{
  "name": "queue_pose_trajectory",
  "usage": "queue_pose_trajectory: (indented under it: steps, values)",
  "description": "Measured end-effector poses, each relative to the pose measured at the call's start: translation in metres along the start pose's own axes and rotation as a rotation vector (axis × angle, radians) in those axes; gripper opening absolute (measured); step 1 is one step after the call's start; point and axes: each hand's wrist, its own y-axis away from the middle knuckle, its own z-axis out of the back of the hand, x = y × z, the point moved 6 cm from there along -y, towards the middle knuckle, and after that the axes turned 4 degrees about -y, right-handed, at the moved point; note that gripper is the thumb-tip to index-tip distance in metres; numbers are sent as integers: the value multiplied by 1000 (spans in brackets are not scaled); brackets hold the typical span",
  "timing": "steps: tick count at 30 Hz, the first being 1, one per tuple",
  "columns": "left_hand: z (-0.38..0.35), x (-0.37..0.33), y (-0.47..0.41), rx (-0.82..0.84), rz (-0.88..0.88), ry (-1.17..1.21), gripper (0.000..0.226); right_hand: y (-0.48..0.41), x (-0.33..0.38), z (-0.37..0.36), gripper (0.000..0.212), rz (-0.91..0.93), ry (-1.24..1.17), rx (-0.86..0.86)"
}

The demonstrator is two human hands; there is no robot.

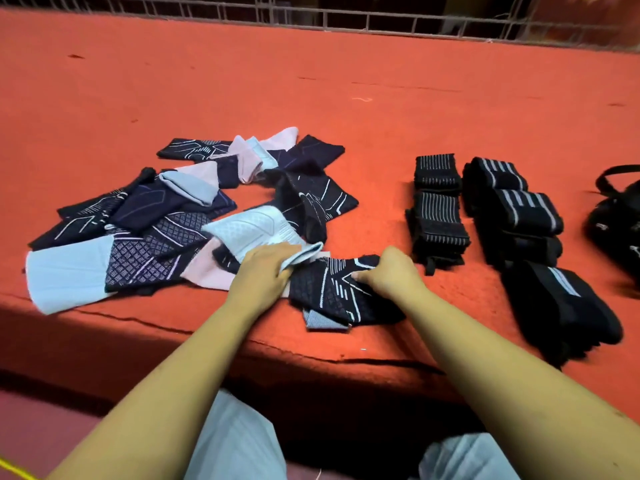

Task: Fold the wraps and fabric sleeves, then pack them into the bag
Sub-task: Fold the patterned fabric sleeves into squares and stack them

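A loose heap of fabric sleeves point(166, 230), navy patterned, pale blue and pink, lies on the red table point(346, 98). Near the front edge a navy sleeve with white lines point(332, 292) lies folded over. My right hand point(391, 271) grips its right end with curled fingers. My left hand point(266, 271) holds the edge of a pale blue sleeve point(263, 233) just left of it. To the right stand two rows of folded black wraps with grey stripes point(440, 209) point(519, 213). A black bag point(620, 216) sits at the far right, partly cut off.
The table's front edge point(311, 355) runs just below the navy sleeve. A metal grid fence point(346, 19) borders the far side. My knees in pale trousers point(235, 441) are under the table edge. Bare red cloth stretches behind the heap.
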Motion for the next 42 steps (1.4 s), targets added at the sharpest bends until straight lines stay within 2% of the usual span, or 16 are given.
queue_pose_trajectory:
  steps: [2,6,9,11,13,15,18,20,22,24,27,30,33,39,42]
  values:
    - [8,7,-5,-49,21,23,43,1,5,5,32,61,-59,-27]
    - [10,18,-12,-1,134,111,16,12,25,31,33,262,-276,-91]
    - [14,12,-9,30,241,436,38,26,42,56,27,359,-485,-35]
    - [24,-7,-6,-21,204,642,35,33,51,69,22,407,-532,-7]
    - [27,-26,-4,2,138,769,29,37,56,80,24,432,-591,-21]
    - [23,-38,-4,61,97,852,24,39,57,88,26,433,-653,-40]
    - [21,-43,-5,18,125,954,26,40,51,94,25,407,-697,-50]
    - [17,-45,-2,14,182,1161,27,40,41,95,23,375,-728,-51]
    - [11,-56,1,104,210,1365,30,41,30,95,22,325,-762,-41]
    - [8,-65,2,154,236,1410,28,42,21,94,21,287,-805,-23]
    - [6,-68,1,132,297,1492,18,44,10,88,19,244,-888,-3]
    - [-3,-64,1,150,317,1364,5,44,0,85,13,217,-912,-22]
    - [-9,-54,4,141,353,1075,18,43,-10,84,14,198,-893,-48]
    - [4,-48,2,61,297,790,25,42,-29,77,15,181,-854,-90]
    - [11,-39,2,71,298,672,27,42,-40,82,18,187,-836,-122]
